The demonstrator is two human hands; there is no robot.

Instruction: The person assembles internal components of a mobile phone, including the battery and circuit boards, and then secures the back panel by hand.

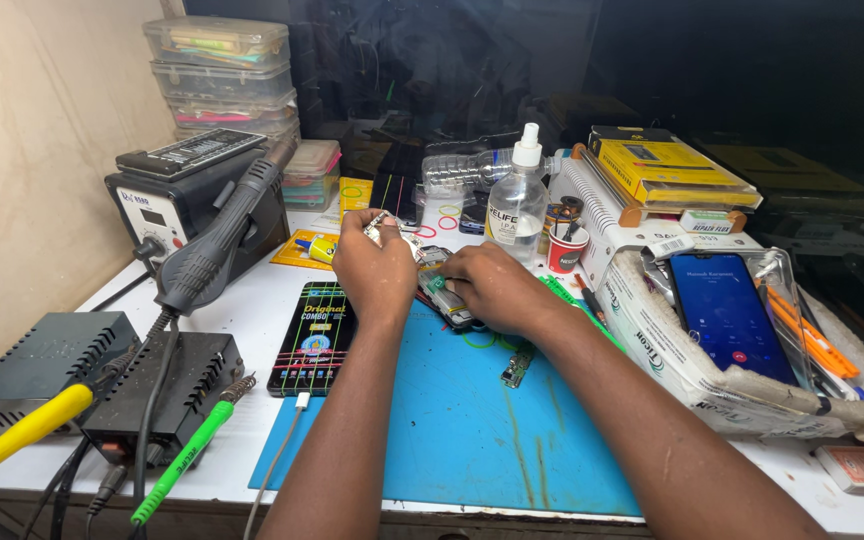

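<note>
My left hand is raised over the far edge of the blue work mat, pinching a small metal part between its fingertips. My right hand rests palm down on an opened phone lying at the mat's far edge, holding it still. A small green circuit board lies loose on the mat just below my right wrist. Thin green rings lie on the mat near the phone.
A hot-air rework station with its handle stands left, two black power boxes with yellow and green tools in front. A dark packaged card lies left of the mat. A clear pump bottle, red cup, and lit smartphone on a box are right.
</note>
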